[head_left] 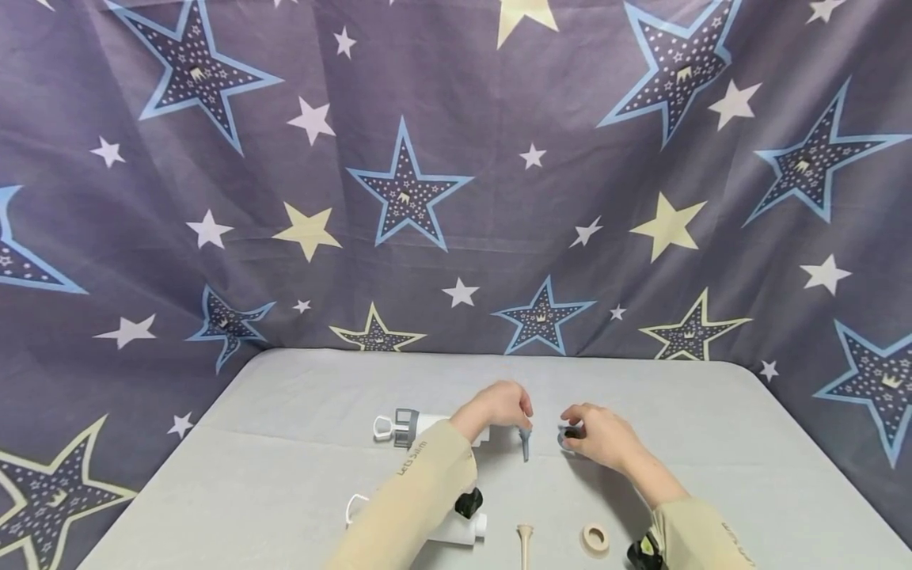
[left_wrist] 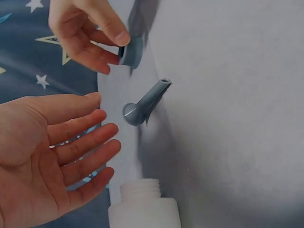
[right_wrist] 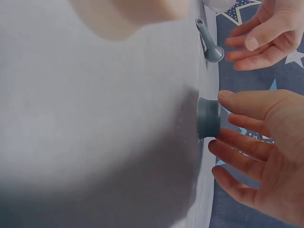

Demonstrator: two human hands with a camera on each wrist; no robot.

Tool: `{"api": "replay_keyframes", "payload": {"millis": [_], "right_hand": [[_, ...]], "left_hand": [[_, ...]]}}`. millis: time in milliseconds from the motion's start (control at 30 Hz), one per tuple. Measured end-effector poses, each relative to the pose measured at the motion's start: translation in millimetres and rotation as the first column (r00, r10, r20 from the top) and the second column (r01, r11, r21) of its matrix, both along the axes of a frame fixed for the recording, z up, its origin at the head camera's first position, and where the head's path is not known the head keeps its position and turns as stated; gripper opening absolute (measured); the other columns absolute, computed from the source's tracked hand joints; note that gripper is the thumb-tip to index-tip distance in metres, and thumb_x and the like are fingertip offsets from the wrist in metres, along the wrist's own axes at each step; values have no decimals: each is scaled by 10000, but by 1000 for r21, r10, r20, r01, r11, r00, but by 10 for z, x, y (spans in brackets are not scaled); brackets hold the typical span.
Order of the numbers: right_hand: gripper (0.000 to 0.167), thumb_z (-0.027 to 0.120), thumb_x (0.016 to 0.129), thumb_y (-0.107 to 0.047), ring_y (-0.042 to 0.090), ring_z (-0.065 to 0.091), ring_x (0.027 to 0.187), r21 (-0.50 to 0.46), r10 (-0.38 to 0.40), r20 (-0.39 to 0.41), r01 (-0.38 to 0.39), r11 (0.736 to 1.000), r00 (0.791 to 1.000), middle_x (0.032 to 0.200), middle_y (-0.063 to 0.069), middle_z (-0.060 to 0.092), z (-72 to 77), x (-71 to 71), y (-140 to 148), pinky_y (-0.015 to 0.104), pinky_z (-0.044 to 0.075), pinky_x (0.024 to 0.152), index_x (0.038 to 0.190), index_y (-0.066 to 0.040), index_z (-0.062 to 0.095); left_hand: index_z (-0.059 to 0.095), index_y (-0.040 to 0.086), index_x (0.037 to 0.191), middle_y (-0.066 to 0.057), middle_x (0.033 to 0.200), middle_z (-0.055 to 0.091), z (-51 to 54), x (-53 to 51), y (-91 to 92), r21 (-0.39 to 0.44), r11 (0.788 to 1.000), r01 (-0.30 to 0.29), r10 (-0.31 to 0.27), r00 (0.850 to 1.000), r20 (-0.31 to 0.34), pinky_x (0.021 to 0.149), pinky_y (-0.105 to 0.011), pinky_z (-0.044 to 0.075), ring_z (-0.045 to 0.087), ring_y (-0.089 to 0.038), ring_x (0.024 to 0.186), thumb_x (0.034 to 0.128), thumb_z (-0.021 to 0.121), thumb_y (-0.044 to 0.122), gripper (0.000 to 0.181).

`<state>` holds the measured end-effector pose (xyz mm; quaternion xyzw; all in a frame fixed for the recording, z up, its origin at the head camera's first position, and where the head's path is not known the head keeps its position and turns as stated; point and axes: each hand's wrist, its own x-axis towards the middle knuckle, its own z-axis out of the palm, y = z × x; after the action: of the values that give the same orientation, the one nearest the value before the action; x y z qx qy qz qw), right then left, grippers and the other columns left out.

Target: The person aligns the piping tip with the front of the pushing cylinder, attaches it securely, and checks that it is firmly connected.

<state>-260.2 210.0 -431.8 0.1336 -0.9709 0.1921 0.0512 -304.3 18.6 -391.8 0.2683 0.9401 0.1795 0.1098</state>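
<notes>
Just right of the gray spout (left_wrist: 146, 104) on the bench (head_left: 285, 483), a gray cap (right_wrist: 209, 118) is pinched by the right hand (head_left: 602, 437); the left hand's (head_left: 503, 404) grip is held loose above the spout.

Farther bottle (head_left: 430, 422): on your table (head_left: 235, 491), left of the spout (head_left: 526, 450)
Nearer bottle (head_left: 459, 529): before it, partly hidden by your left sleeve (head_left: 423, 491), extent hard to judge
Spout: just beside your left hand (head_left: 502, 402), left of the cap (right_wrist: 209, 118)
Cap: between thumb and fingers of your right hand (head_left: 602, 435)
Peg (head_left: 525, 537): right of the nearer bottle
Ring (head_left: 586, 540): right of the peg
</notes>
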Motion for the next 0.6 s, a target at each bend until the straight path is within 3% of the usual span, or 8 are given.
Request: {"api": "replay_keyframes", "payload": {"millis": [133, 367, 600], "right_hand": [[320, 742, 691, -208, 113, 598, 726, 2, 3, -3, -3, 1000, 1000, 907, 4, 656, -17, -12, -11, 349, 466, 618, 988, -126, 657], [299, 744, 693, -196, 177, 614, 793, 13, -1, 8, 1, 1000, 1000, 908, 5, 654, -30, -17, -22, 392, 476, 679, 973, -131, 660], [284, 744, 686, -166, 183, 613, 793, 22, 5, 3, -5, 1000, 1000, 875, 0, 648, -27, -13, -33, 389, 475, 693, 955, -131, 659]], "left_hand": [[675, 142, 750, 87, 691, 574, -36, 25, 23, -53, 998, -25, 25, 1000, 16, 586, -199, 393, 466, -67, 630, 709, 739, 200, 96], [660, 151, 723, 90, 634, 536, -76, 40, 29, -73, 996, -57, 61, 996, 64, 545, -207, 374, 444, -72, 593, 712, 731, 197, 85], [640, 147, 685, 86, 602, 518, -111, 33, 46, -77, 995, -71, 76, 996, 53, 522, -203, 367, 430, -73, 568, 709, 735, 190, 107]]}}
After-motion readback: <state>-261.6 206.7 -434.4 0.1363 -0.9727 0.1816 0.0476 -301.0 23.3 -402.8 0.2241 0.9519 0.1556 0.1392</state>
